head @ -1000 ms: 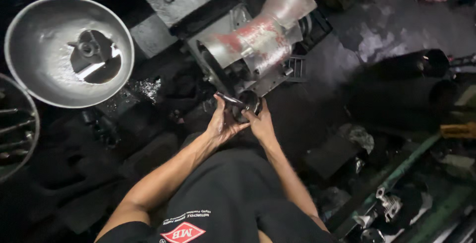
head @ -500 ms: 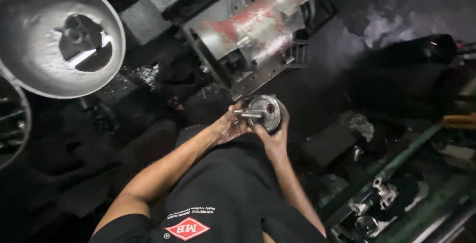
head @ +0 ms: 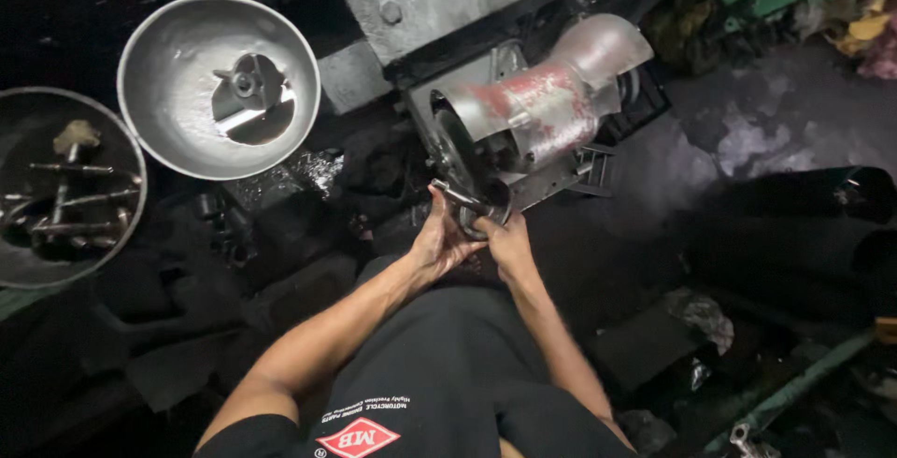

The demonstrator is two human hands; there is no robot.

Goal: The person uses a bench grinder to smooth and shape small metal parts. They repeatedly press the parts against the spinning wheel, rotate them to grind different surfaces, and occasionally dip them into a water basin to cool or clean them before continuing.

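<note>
Hands together, low in front of a grey engine (head: 533, 121). Left hand (head: 439, 243) closed on a thin metal rod (head: 462, 200). Right hand (head: 505, 243) clamped on a round metal part (head: 476, 224).

Grinder housing (head: 542, 112) blocks ahead; bare floor (head: 747, 140) open rightward.

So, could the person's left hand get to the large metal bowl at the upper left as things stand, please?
Probably yes. The left hand is busy on a small metal part at the grey engine casing, but nothing stands between it and the metal bowl; only low dark clutter lies there.
</note>
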